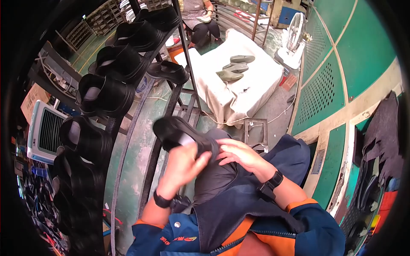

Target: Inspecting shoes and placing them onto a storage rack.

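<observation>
Lap: the dark apron [252, 205] lies in loose folds under the work; a fold could catch the shoe if it dropped there.
Left wrist: its dark strapped device [179, 204] stands out near the shoe and could scuff the upper if the wrist turned in.
Left hand: closed around the side of the shoe at its opening, [181, 166] blurred; a loose grip would let the shoe twist.
Right hand: fingers extended to the shoe's near end [241, 155]; whether they pinch it, I cannot tell. If they only touch, the left carries the weight.
Black shoe: between both hands, above the knee [181, 130]; uneven pressure could crease its upper.
Rack: black shoes [106, 96] crowd the slanting rails just left; a swinging elbow could knock one off.
Lone shoe: on a lower rail [168, 71], poorly supported by narrow bars.
Bench: cloth-draped [260, 96]; a snagged hem could drag its greenish pieces [237, 68].
</observation>
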`<action>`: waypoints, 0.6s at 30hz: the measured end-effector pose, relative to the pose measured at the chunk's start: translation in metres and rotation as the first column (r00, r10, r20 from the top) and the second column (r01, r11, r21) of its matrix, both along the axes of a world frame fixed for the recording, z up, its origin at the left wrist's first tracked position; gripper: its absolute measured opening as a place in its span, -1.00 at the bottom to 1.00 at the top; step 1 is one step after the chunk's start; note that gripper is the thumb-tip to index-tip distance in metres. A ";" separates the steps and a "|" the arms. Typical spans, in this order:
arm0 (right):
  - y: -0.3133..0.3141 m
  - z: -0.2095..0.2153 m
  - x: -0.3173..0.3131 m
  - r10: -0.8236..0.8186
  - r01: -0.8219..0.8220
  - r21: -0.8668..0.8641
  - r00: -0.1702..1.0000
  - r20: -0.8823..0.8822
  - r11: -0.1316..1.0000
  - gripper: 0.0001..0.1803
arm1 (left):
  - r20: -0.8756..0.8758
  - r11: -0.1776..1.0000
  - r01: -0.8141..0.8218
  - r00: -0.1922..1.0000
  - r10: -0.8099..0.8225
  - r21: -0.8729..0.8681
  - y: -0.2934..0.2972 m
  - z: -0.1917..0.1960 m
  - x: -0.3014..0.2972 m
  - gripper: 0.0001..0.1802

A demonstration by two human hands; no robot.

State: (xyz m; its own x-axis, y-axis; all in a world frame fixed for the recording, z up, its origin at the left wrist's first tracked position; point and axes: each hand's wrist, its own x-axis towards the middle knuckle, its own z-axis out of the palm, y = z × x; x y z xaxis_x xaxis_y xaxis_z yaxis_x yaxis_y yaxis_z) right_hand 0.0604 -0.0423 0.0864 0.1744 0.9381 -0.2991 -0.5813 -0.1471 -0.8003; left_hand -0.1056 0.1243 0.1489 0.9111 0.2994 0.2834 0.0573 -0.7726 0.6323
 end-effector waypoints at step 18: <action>-0.031 0.045 0.045 0.026 0.000 -0.043 0.800 0.599 0.999 -0.65 | 0.126 0.763 -0.409 0.906 0.403 0.501 0.213 -0.152 0.056 -0.46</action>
State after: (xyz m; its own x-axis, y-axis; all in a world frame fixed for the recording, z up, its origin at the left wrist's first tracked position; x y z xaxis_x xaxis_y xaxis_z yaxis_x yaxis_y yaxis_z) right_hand 0.1058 -0.0730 0.1310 0.3187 0.9316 -0.1746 0.0153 -0.1892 -0.9818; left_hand -0.0492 0.3373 -0.0035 0.7333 0.4527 0.5072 0.4350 -0.8858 0.1616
